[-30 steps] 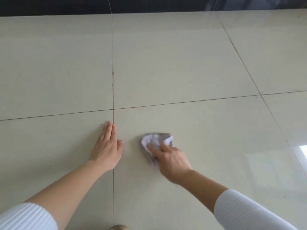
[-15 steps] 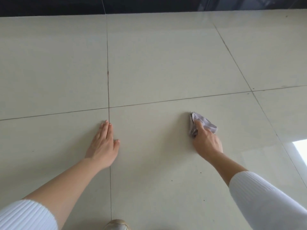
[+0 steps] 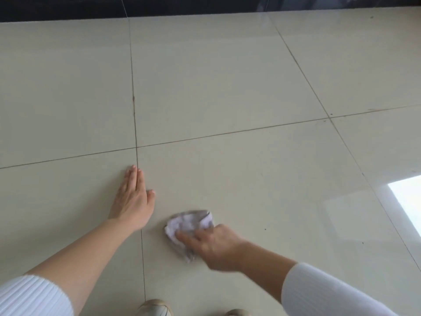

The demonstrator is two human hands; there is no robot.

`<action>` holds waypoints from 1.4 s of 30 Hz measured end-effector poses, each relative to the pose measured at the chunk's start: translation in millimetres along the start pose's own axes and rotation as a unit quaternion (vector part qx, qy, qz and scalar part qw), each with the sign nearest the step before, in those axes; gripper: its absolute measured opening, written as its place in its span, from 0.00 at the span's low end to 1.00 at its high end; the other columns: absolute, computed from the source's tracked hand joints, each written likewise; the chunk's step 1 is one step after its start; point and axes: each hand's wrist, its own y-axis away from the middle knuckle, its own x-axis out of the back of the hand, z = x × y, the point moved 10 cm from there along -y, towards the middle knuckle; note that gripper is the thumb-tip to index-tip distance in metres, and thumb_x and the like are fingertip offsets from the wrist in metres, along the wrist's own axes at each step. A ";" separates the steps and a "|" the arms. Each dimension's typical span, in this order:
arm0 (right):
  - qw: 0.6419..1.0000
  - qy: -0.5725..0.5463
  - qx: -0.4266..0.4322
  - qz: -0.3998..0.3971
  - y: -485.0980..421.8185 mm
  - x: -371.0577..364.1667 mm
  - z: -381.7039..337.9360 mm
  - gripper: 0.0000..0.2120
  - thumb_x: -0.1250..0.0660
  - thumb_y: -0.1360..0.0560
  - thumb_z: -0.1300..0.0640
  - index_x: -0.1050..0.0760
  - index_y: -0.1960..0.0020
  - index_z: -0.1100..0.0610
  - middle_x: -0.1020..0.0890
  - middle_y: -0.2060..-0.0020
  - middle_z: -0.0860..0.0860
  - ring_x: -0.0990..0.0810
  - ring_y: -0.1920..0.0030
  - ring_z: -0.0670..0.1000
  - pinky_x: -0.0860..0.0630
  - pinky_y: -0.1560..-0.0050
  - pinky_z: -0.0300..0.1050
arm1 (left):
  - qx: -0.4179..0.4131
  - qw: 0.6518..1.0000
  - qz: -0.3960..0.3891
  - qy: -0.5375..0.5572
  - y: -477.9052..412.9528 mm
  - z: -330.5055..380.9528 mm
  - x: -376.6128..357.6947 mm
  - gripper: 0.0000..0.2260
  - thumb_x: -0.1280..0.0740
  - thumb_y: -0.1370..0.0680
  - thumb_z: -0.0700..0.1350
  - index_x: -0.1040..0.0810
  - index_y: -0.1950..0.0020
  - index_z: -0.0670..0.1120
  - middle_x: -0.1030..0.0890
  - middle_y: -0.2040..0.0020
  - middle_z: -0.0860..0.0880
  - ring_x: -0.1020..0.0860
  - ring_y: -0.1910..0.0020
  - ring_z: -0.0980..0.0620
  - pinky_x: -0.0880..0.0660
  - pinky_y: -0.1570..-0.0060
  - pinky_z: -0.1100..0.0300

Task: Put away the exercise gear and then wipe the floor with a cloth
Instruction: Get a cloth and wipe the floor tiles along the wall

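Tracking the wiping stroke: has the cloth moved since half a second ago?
Yes. The cloth, gripped by the right hand, has swept left and toward the person, and is now much closer to the vertical grout line beside the left hand.

Right hand grips cloth (blurred) on floor.

Floor of large, pale, glossy tiles, which were divided by thin dark grout lines. A bright patch of reflected light lay at its right edge. On it rested a left hand, flat and palm down over one grout line. Just beside it, apart, was a crumpled pale cloth. Two light shoe toes stood at the near edge.
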 end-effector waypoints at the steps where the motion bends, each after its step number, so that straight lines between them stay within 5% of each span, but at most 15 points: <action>1: 0.999 -0.009 -0.029 0.022 -3.5 7.1 19.0 0.44 0.23 0.44 0.53 0.36 0.31 0.57 0.16 0.55 0.56 0.22 0.75 0.56 0.41 0.78 0.38 | -0.005 1.000 0.000 -0.002 0.3 0.1 0.6 0.29 0.47 0.18 0.48 0.53 0.23 0.35 0.56 0.22 0.39 0.57 0.22 0.45 0.58 0.25 0.55; 3: 0.986 -0.033 -0.147 0.075 -3.2 20.6 83.3 0.37 0.34 0.27 0.56 0.49 0.23 0.57 0.24 0.40 0.65 0.18 0.58 0.63 0.25 0.65 0.46 | -0.012 1.000 -0.005 -0.006 2.6 0.4 1.1 0.29 0.48 0.18 0.48 0.54 0.23 0.36 0.57 0.22 0.40 0.58 0.22 0.46 0.59 0.25 0.56; 6: 0.908 -0.159 -0.379 0.083 32.5 28.3 185.6 0.26 0.48 0.22 0.57 0.47 0.25 0.46 0.28 0.35 0.58 0.22 0.44 0.61 0.24 0.48 0.51 | -0.018 1.000 -0.024 -0.003 6.5 0.0 -0.1 0.29 0.49 0.18 0.49 0.56 0.22 0.38 0.59 0.22 0.42 0.60 0.23 0.48 0.61 0.25 0.57; 9: 0.819 -0.153 -0.548 0.077 96.1 29.0 236.9 0.26 0.46 0.24 0.61 0.43 0.27 0.47 0.24 0.41 0.59 0.23 0.46 0.62 0.27 0.53 0.51 | -0.030 0.999 -0.045 -0.008 9.3 -1.7 1.3 0.29 0.49 0.17 0.50 0.57 0.22 0.39 0.61 0.22 0.43 0.61 0.23 0.49 0.60 0.25 0.58; 12: 0.781 -0.134 -0.605 0.079 121.1 22.0 234.0 0.25 0.47 0.24 0.64 0.43 0.28 0.55 0.22 0.43 0.61 0.22 0.48 0.63 0.32 0.58 0.48 | -0.047 0.995 -0.084 -0.018 17.3 -6.0 5.8 0.28 0.50 0.17 0.51 0.57 0.22 0.42 0.62 0.22 0.45 0.61 0.23 0.50 0.60 0.26 0.58; 16: 0.807 -0.146 -0.565 0.093 66.9 16.6 188.3 0.29 0.46 0.25 0.65 0.47 0.25 0.59 0.21 0.43 0.60 0.21 0.47 0.62 0.29 0.57 0.48 | -0.030 0.992 -0.113 -0.038 38.2 -35.8 13.3 0.27 0.51 0.17 0.52 0.58 0.21 0.46 0.64 0.22 0.45 0.63 0.23 0.49 0.61 0.27 0.58; 21: 0.918 -0.136 -0.365 0.076 -54.6 30.2 84.5 0.31 0.46 0.24 0.64 0.53 0.23 0.63 0.23 0.40 0.59 0.21 0.48 0.58 0.33 0.61 0.44 | -0.007 0.993 -0.104 -0.063 55.4 -78.1 11.7 0.27 0.53 0.17 0.53 0.62 0.22 0.51 0.66 0.23 0.44 0.63 0.23 0.47 0.60 0.27 0.56; 23: 0.962 -0.103 -0.243 0.067 -93.2 33.4 33.4 0.32 0.38 0.29 0.63 0.41 0.26 0.66 0.21 0.43 0.60 0.18 0.56 0.59 0.33 0.68 0.44 | 0.009 0.995 -0.078 -0.057 50.7 -90.5 12.7 0.28 0.58 0.19 0.57 0.61 0.22 0.50 0.66 0.23 0.44 0.62 0.23 0.47 0.59 0.26 0.56; 25: 0.993 -0.033 -0.104 0.052 -120.9 32.0 -12.2 0.31 0.30 0.38 0.60 0.26 0.36 0.65 0.16 0.57 0.58 0.20 0.71 0.57 0.35 0.76 0.40 | 0.008 0.997 -0.054 -0.053 43.6 -97.5 12.7 0.34 0.64 0.24 0.63 0.59 0.22 0.49 0.63 0.22 0.44 0.61 0.23 0.47 0.59 0.26 0.56; 28: 0.997 -0.003 0.029 0.066 -148.1 36.4 -31.4 0.25 0.33 0.37 0.60 0.22 0.40 0.64 0.17 0.63 0.57 0.22 0.74 0.58 0.33 0.78 0.39 | -0.055 0.994 -0.052 -0.074 34.4 -101.7 17.7 0.38 0.69 0.28 0.66 0.61 0.22 0.48 0.65 0.23 0.46 0.65 0.24 0.50 0.65 0.28 0.60; 30: 0.998 -0.007 0.020 0.059 -165.4 46.5 -12.9 0.28 0.31 0.35 0.61 0.26 0.35 0.62 0.16 0.60 0.58 0.21 0.73 0.59 0.35 0.76 0.41 | -0.082 0.991 -0.063 -0.090 31.4 -115.4 27.7 0.37 0.68 0.29 0.63 0.62 0.23 0.48 0.66 0.24 0.49 0.64 0.24 0.52 0.69 0.30 0.64; 34: 0.985 -0.044 -0.140 0.092 -201.6 76.1 56.3 0.28 0.46 0.22 0.60 0.47 0.23 0.52 0.22 0.42 0.56 0.20 0.52 0.61 0.35 0.63 0.47 | -0.064 0.992 -0.048 -0.098 27.6 -159.7 38.5 0.35 0.66 0.28 0.64 0.65 0.24 0.50 0.65 0.24 0.49 0.62 0.23 0.51 0.61 0.26 0.59; 38: 0.954 -0.055 -0.273 0.108 -223.1 93.7 101.0 0.28 0.46 0.22 0.60 0.46 0.24 0.48 0.27 0.37 0.56 0.29 0.38 0.58 0.31 0.46 0.50 | -0.099 0.989 -0.037 -0.099 26.4 -168.0 30.9 0.31 0.59 0.20 0.62 0.49 0.22 0.45 0.50 0.22 0.45 0.51 0.23 0.49 0.50 0.28 0.55; 42: 0.929 -0.094 -0.343 0.104 -232.7 83.1 96.0 0.26 0.47 0.22 0.62 0.45 0.25 0.56 0.27 0.41 0.60 0.29 0.40 0.60 0.30 0.51 0.49 | -0.085 0.993 0.008 -0.078 9.8 -189.8 44.3 0.35 0.64 0.22 0.63 0.53 0.22 0.41 0.56 0.22 0.46 0.54 0.22 0.49 0.58 0.27 0.58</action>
